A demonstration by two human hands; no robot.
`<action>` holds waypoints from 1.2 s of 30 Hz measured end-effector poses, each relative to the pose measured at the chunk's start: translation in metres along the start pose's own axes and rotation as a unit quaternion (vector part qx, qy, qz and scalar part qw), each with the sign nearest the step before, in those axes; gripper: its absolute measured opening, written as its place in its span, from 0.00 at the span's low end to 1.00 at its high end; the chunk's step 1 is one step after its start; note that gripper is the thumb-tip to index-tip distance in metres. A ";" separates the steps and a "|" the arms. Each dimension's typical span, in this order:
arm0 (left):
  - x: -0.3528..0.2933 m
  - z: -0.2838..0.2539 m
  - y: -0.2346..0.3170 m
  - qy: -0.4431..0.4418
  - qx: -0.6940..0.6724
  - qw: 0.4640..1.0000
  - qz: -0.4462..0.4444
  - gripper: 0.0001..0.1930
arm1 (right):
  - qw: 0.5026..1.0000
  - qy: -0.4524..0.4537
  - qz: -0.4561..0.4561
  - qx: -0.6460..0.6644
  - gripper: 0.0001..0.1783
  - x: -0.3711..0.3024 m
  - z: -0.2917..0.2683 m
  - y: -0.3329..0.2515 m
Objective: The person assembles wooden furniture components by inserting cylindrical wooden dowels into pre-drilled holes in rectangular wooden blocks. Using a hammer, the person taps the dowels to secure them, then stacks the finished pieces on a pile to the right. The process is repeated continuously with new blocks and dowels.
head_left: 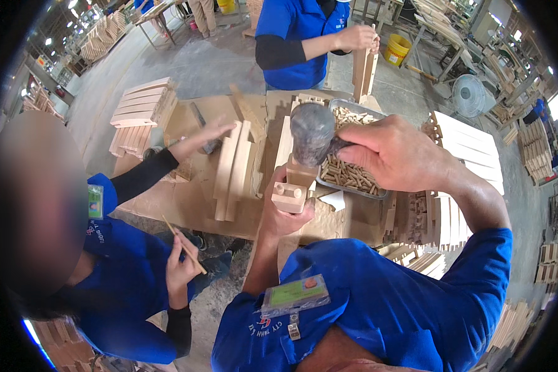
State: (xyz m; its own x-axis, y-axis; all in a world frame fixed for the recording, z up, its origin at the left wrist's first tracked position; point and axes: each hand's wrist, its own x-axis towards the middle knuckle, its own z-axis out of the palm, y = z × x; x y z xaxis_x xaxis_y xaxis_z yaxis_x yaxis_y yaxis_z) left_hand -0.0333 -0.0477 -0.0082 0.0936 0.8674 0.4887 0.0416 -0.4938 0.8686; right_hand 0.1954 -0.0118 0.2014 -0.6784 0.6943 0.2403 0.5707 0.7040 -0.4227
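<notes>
My right hand [397,152] is closed round the handle of a mallet, whose worn grey-black head [312,131] hangs over the table, just above a pale wooden block. My left hand [285,218] grips this wooden block [289,199] from below and the side, thumb across its front. Two round dowels [280,188] show at the block's near end. The mallet head hides part of the wood behind it; whether they touch I cannot tell. Right beside the mallet, a clear tray [353,190] holds many short wooden dowels [352,175].
Brown cardboard [186,204] covers the table. Two long wooden rails [232,170] lie left of my hands, near a co-worker's outstretched hand [218,129]. That co-worker's other hand holds a thin stick [189,251]. Opposite, another person holds upright wood [361,71]. Stacked slats [471,155] stand at right.
</notes>
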 end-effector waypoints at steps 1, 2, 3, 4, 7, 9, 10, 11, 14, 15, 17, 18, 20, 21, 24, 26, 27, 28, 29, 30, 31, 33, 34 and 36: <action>-0.002 0.001 0.001 0.004 -0.020 1.000 -0.009 0.37 | 1.000 0.009 0.004 0.016 0.16 0.000 -0.005 -0.001; -0.002 0.002 0.002 0.012 -0.040 0.999 -0.018 0.37 | 0.999 0.035 0.017 0.037 0.17 0.002 -0.011 -0.006; -0.003 0.002 0.002 0.018 -0.047 0.999 -0.018 0.36 | 0.996 0.062 0.028 0.062 0.17 0.002 -0.017 -0.014; -0.004 0.003 0.001 0.024 -0.053 0.998 -0.017 0.36 | 0.991 0.088 0.040 0.088 0.17 0.003 -0.024 -0.021; -0.005 0.003 -0.002 0.009 -0.057 0.998 -0.023 0.35 | 0.973 0.189 -0.010 0.132 0.17 0.004 -0.019 -0.030; -0.003 0.001 -0.003 -0.005 -0.038 0.999 -0.015 0.35 | 0.987 0.151 -0.026 0.037 0.15 0.000 -0.011 -0.021; -0.002 0.000 -0.004 -0.010 -0.021 1.000 -0.006 0.35 | 0.996 0.088 0.013 0.027 0.14 -0.004 -0.003 -0.012; -0.002 -0.002 -0.005 -0.012 -0.004 1.000 0.003 0.34 | 0.998 0.022 0.050 0.017 0.13 -0.005 0.004 -0.006; -0.008 0.002 -0.002 0.006 -0.075 0.997 -0.034 0.34 | 0.999 0.010 0.049 -0.018 0.12 -0.013 -0.005 -0.004; -0.007 0.002 0.000 0.009 -0.070 0.997 -0.039 0.35 | 0.999 0.035 0.042 -0.007 0.12 -0.015 -0.009 -0.010; -0.003 0.003 0.004 0.007 -0.058 0.997 -0.049 0.35 | 0.996 0.087 -0.004 0.023 0.12 -0.015 -0.019 -0.023; -0.003 0.001 0.003 0.008 -0.054 0.997 -0.047 0.35 | 0.994 0.092 0.002 0.055 0.12 -0.012 -0.024 -0.036; -0.007 0.000 -0.001 0.005 -0.048 0.998 -0.044 0.36 | 0.988 0.104 0.018 0.117 0.12 -0.006 -0.028 -0.063; -0.008 0.000 -0.002 -0.004 -0.042 0.998 -0.054 0.36 | 0.985 0.140 -0.047 0.085 0.13 -0.005 -0.015 -0.057; -0.012 -0.008 -0.007 -0.051 0.082 0.995 0.009 0.35 | 0.999 -0.026 -0.016 -0.026 0.14 -0.012 0.011 -0.052; -0.014 -0.008 -0.020 -0.064 0.153 0.984 -0.059 0.34 | 0.995 -0.077 -0.008 -0.068 0.14 -0.017 0.012 -0.053; -0.014 -0.007 -0.020 -0.041 0.127 0.988 -0.079 0.34 | 0.996 -0.067 -0.006 -0.051 0.14 -0.024 0.011 -0.049; -0.016 -0.008 -0.019 -0.022 0.075 0.994 -0.074 0.34 | 0.998 -0.056 -0.003 -0.035 0.14 -0.031 0.011 -0.045; -0.009 -0.003 -0.014 -0.009 0.018 0.998 -0.065 0.34 | 0.998 -0.045 0.032 0.008 0.16 -0.041 0.015 -0.037; -0.012 -0.004 -0.019 0.008 0.012 0.996 -0.083 0.34 | 0.994 -0.032 0.056 0.084 0.17 -0.050 0.020 -0.032; -0.022 -0.008 -0.031 0.023 0.005 0.995 -0.098 0.34 | 0.984 -0.014 0.077 0.158 0.18 -0.060 0.028 -0.027; -0.027 -0.010 -0.035 -0.002 0.029 0.991 -0.131 0.33 | 0.958 0.044 0.117 0.258 0.20 -0.087 0.060 -0.004; -0.030 -0.011 -0.032 -0.044 0.066 0.985 -0.151 0.32 | 0.944 0.083 0.137 0.290 0.22 -0.105 0.089 0.012; -0.054 -0.016 -0.053 -0.026 0.137 0.985 -0.099 0.31 | 0.936 0.116 0.160 0.290 0.21 -0.122 0.138 0.023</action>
State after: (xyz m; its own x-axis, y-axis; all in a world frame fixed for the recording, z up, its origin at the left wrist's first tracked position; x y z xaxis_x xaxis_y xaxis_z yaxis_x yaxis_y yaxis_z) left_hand -0.0568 -0.0679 -0.0793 0.1067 0.9474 0.3018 0.3299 -0.3201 0.8881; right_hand 0.2273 -0.1009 0.0416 -0.3592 0.9167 0.1750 0.3347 0.3016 -0.8928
